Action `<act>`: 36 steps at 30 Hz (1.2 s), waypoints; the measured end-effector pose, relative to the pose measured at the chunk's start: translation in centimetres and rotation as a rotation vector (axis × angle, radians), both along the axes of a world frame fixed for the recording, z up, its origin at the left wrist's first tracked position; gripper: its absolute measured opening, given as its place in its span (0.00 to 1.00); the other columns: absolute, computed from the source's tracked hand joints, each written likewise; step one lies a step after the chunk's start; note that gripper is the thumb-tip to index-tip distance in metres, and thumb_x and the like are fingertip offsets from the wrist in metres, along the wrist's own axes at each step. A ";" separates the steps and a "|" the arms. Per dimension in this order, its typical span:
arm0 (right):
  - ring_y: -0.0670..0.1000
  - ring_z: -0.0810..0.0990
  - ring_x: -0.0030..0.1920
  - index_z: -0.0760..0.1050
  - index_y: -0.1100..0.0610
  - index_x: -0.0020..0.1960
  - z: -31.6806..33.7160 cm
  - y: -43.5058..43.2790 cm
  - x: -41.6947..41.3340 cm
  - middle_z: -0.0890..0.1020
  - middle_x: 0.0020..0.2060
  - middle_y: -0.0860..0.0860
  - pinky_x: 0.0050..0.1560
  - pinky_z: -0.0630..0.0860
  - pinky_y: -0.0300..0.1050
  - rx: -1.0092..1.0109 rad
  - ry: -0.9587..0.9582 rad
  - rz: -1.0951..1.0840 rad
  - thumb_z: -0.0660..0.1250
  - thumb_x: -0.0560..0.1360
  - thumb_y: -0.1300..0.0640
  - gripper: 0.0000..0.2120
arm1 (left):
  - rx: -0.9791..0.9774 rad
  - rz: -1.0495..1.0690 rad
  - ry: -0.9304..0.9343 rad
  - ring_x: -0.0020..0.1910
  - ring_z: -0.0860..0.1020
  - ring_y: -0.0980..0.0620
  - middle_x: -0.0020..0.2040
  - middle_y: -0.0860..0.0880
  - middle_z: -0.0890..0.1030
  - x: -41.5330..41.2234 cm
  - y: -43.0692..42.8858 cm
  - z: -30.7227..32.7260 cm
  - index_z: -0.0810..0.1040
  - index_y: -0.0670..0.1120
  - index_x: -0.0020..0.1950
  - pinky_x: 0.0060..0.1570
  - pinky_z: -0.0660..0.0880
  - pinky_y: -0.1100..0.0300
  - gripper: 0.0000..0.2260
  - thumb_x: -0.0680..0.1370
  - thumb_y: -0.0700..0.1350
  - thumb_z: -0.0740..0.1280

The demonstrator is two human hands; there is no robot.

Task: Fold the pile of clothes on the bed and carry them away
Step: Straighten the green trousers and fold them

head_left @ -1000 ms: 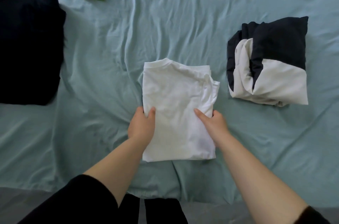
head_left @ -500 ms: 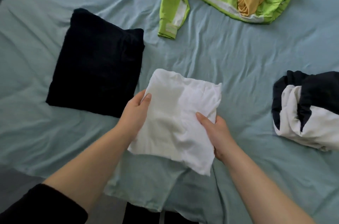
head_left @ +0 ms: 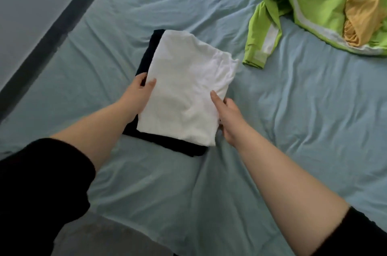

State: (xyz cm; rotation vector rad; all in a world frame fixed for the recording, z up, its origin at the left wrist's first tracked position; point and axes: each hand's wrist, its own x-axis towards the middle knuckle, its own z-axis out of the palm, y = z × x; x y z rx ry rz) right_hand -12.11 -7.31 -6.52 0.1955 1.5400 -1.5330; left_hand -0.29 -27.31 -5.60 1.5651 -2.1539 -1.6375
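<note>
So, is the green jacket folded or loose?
Not folded: the green jacket lies crumpled on the sheet, one sleeve trailing loose.

Both bare forearms reach forward; the left grip [head_left: 137,93] and right grip [head_left: 229,117] pinch opposite sides of the white garment [head_left: 188,86], thumbs on top.

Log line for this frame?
folded white shirt on folded black garment | left hand: grips shirt | right hand: grips shirt | green jacket: unfolded
</note>
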 end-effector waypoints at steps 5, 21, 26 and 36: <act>0.50 0.78 0.49 0.69 0.58 0.60 -4.4 1.6 4.6 0.78 0.54 0.53 0.46 0.74 0.40 0.348 0.217 0.151 0.70 0.74 0.56 0.17 | -0.045 -0.030 -0.264 0.59 0.77 0.42 0.57 0.45 0.79 5.2 1.6 -5.0 0.58 0.50 0.78 0.60 0.73 0.50 0.30 0.78 0.46 0.66; 0.57 0.80 0.42 0.75 0.55 0.44 -5.2 11.1 -3.0 0.81 0.42 0.59 0.48 0.77 0.52 0.482 0.372 0.196 0.67 0.76 0.57 0.03 | -0.323 -0.595 -0.017 0.72 0.64 0.42 0.72 0.43 0.67 -6.8 18.0 -3.9 0.66 0.48 0.74 0.70 0.59 0.56 0.26 0.76 0.41 0.66; 0.59 0.76 0.57 0.77 0.57 0.57 -5.9 15.6 -10.4 0.79 0.53 0.58 0.58 0.71 0.50 0.822 0.844 0.486 0.67 0.75 0.56 0.12 | -0.154 -0.620 -0.484 0.75 0.29 0.45 0.75 0.43 0.28 -12.6 23.4 -9.1 0.27 0.47 0.75 0.71 0.31 0.50 0.68 0.57 0.76 0.68; 0.51 0.43 0.78 0.42 0.50 0.79 -8.6 2.4 -24.9 0.44 0.79 0.49 0.76 0.44 0.55 0.801 1.300 0.953 0.63 0.75 0.41 0.42 | -0.102 -0.637 -0.705 0.54 0.09 0.44 0.57 0.42 0.10 -14.7 24.5 -12.2 0.08 0.47 0.56 0.51 0.13 0.46 0.71 0.52 0.79 0.65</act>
